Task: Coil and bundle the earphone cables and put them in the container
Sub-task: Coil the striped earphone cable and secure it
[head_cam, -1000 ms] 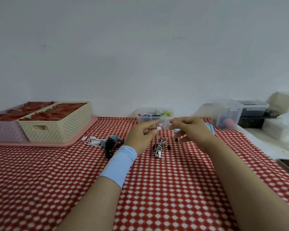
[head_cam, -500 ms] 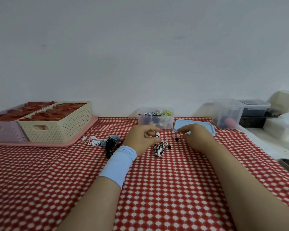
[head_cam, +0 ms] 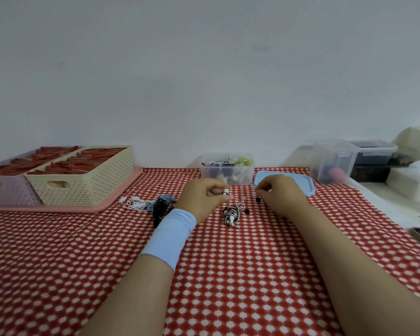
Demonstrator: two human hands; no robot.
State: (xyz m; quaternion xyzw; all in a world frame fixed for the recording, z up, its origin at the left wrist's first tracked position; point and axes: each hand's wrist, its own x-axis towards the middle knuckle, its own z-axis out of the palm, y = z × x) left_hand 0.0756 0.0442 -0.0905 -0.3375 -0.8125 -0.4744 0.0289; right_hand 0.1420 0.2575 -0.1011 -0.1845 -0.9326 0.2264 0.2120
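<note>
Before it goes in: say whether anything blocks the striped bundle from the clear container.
Only the left hand, pinching an earbud, lies between bundle and container, which is open, its blue lid aside to the right.

Container (head_cam: 218, 176) behind earphones (head_cam: 233, 213), lid (head_cam: 301, 184) to its right; baskets (head_cam: 87, 183) far left on tray (head_cam: 87, 209)

Perhaps a home worktable, checked tablecloth (head_cam: 228, 275), storage baskets (head_cam: 87, 183)

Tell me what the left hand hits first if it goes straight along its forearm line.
Likely the clear container, front wall. The left hand, pinching a white earbud, points away and slightly right; only bare tablecloth shows between. Depth is unclear from this view.
</note>
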